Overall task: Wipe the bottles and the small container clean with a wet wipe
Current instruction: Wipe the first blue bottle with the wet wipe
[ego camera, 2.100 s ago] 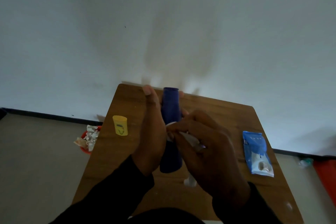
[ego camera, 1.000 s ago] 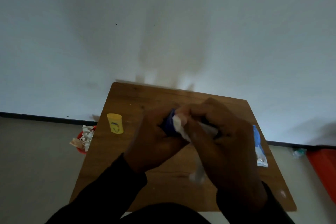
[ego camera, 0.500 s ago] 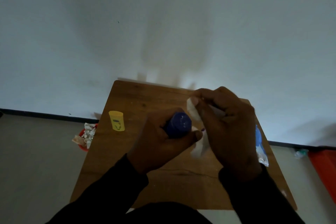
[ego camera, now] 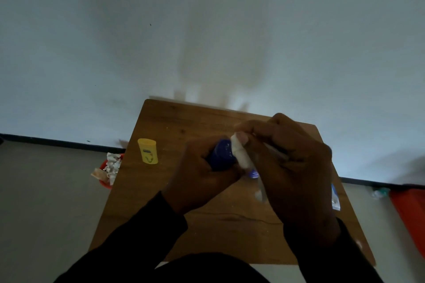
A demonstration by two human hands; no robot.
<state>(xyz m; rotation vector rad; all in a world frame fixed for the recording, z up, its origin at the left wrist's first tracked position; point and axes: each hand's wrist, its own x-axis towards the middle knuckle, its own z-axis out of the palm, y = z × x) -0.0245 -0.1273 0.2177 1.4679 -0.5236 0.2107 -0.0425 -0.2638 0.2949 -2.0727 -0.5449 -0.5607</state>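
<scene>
Closing back in, the right hand [ego camera: 292, 167] presses its pinched white wet wipe [ego camera: 240, 154] onto the dark-blue plastic bottle [ego camera: 222, 155] clamped in left-hand fingers [ego camera: 195, 158] above the desk [ego camera: 161, 122]; hard rubbing could twist it loose.

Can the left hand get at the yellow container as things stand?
Probably not yet: the left hand grips the blue bottle while the right hand wipes it. The path over the table to the yellow container looks free.
</scene>
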